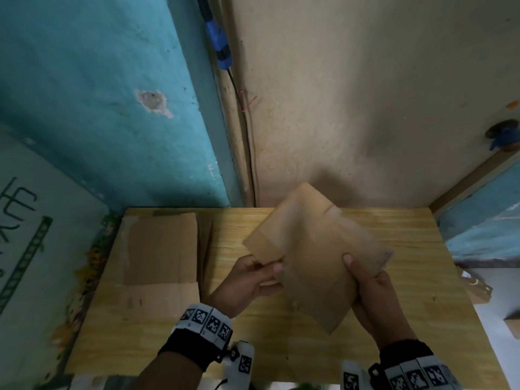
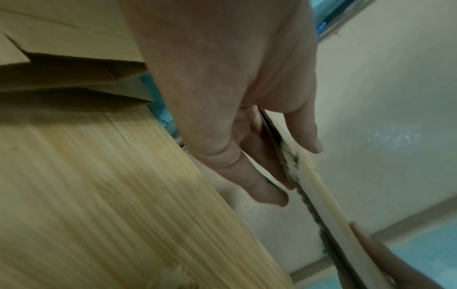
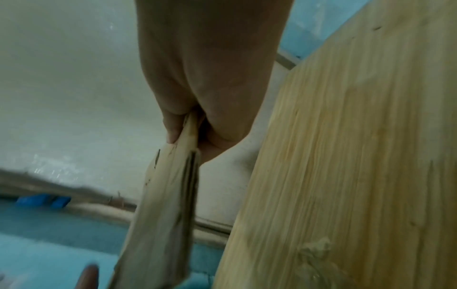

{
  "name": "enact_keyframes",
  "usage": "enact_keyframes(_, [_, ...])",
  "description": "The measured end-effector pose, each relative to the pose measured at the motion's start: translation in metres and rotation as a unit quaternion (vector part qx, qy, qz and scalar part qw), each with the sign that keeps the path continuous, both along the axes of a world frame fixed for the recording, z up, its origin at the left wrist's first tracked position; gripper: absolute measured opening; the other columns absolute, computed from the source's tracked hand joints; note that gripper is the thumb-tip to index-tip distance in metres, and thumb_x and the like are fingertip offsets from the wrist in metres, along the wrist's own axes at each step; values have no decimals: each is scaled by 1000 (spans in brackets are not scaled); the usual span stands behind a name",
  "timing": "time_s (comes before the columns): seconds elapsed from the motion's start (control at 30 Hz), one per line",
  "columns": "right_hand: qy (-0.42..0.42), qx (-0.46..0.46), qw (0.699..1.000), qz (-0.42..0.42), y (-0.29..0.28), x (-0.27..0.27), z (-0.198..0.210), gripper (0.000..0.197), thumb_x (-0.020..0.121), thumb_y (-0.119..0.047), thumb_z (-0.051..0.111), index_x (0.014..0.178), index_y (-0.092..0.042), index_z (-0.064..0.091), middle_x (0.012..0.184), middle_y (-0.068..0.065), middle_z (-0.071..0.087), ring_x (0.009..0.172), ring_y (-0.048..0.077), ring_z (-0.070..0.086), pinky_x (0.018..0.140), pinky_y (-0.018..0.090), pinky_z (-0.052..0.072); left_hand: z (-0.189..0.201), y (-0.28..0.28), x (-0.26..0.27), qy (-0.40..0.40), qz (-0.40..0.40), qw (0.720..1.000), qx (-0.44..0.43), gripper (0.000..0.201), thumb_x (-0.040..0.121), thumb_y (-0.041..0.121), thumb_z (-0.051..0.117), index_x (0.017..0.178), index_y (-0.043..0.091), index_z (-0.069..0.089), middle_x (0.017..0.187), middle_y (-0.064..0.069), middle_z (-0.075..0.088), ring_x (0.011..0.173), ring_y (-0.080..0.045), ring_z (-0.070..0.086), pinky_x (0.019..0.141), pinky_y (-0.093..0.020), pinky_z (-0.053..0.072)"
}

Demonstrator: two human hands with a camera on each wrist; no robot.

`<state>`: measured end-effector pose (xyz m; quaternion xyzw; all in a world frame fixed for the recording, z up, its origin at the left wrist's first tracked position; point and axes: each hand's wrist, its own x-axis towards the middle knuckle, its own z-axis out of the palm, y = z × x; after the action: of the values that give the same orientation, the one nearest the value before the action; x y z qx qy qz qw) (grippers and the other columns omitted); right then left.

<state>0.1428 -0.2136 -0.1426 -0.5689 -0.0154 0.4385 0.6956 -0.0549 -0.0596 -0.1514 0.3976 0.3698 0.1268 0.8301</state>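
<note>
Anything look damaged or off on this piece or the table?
Yes. The cardboard piece, gripped by the left hand and right hand, has a frayed, dark-speckled edge. The wooden table has a splintered gouge in its top.

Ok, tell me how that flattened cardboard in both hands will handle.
Probably stiff: the flattened cardboard looks flat though held only at its near edges. Likely light: left hand and right hand merely pinch it. Its gapped layers may splay.
</note>
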Motion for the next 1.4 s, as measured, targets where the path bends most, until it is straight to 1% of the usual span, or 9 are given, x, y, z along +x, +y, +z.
enact_keyframes(0.23, [-42, 16, 998, 37, 12, 3, 8, 33, 101, -9, 59, 133, -5, 66, 128, 14, 74, 117, 31, 71, 97, 51, 55, 7, 20, 10, 34, 12, 993, 115, 27, 99, 9, 63, 126, 7, 66, 120, -13, 75, 112, -31, 72, 88, -47, 61])
enact_keyframes(0.37, [-102, -51, 983, 142, 2, 16, 12, 30, 104, -24, 56, 120, -8, 77, 120, 16, 76, 108, 31, 75, 95, 53, 58, 19, 43, -6, 76, -111, 978, 162, 28, 96, 10, 68, 124, 11, 66, 117, -8, 76, 108, -24, 74, 82, -38, 62])
enact_keyframes(0.47, [-128, -84, 964, 215, 8, 5, 17, 35, 106, -30, 54, 112, -6, 79, 106, 14, 80, 100, 31, 78, 86, 42, 61, 25, 42, -5, 105, -220, 946, 213, 30, 95, 10, 69, 124, 14, 64, 116, -13, 74, 104, -27, 74, 78, -34, 61])
enact_keyframes(0.63, [-201, -110, 964, 134, 31, -18, -2, 31, 105, -30, 60, 103, -8, 81, 95, 9, 82, 91, 27, 79, 79, 40, 62, 6, 26, 2, 122, -52, 965, 226, 26, 106, 28, 54, 121, 13, 68, 112, -4, 78, 105, -19, 74, 102, -49, 55])
enact_keyframes(0.73, [-176, -110, 968, 139, 44, -29, -10, 31, 105, -33, 59, 107, -10, 80, 99, 8, 82, 94, 26, 79, 84, 45, 62, -4, 27, -10, 163, 5, 947, 275, 25, 106, 34, 52, 111, 17, 70, 102, 0, 79, 95, -15, 75, 97, -48, 56])
enact_keyframes(0.87, [-165, -92, 950, 249, 61, -48, -16, 31, 110, -30, 48, 117, -21, 77, 110, -5, 80, 102, 16, 76, 89, 35, 59, -8, 47, -37, 197, 90, 939, 268, 25, 104, 35, 56, 99, 18, 74, 91, 1, 80, 84, -12, 76, 87, -39, 58])
enact_keyframes(1.03, [-286, -108, 925, 224, 86, -74, -39, 29, 111, -29, 47, 112, -19, 74, 103, -1, 79, 95, 16, 74, 89, 49, 60, -21, 62, -67, 291, 15, 914, 281, 46, 104, 56, 42, 105, 21, 72, 97, 4, 75, 94, -18, 70, 79, -29, 50])
enact_keyframes(1.23, [-370, -123, 877, 279, 114, -116, -48, 38, 111, -42, 39, 112, -21, 70, 100, -6, 75, 88, 6, 71, 82, 34, 60, -28, 70, -111, 371, 82, 853, 358, 54, 107, 51, 33, 110, 18, 75, 103, -5, 77, 89, -17, 68, 80, -29, 48])
enact_keyframes(1.4, [-444, -175, 818, 323, 145, -145, -52, 48, 110, -48, 31, 118, -15, 65, 102, 3, 74, 93, 23, 71, 83, 39, 58, -38, 93, -143, 413, 77, 826, 376, 62, 103, 59, 29, 119, 17, 73, 112, -8, 76, 99, -25, 70, 87, -32, 53])
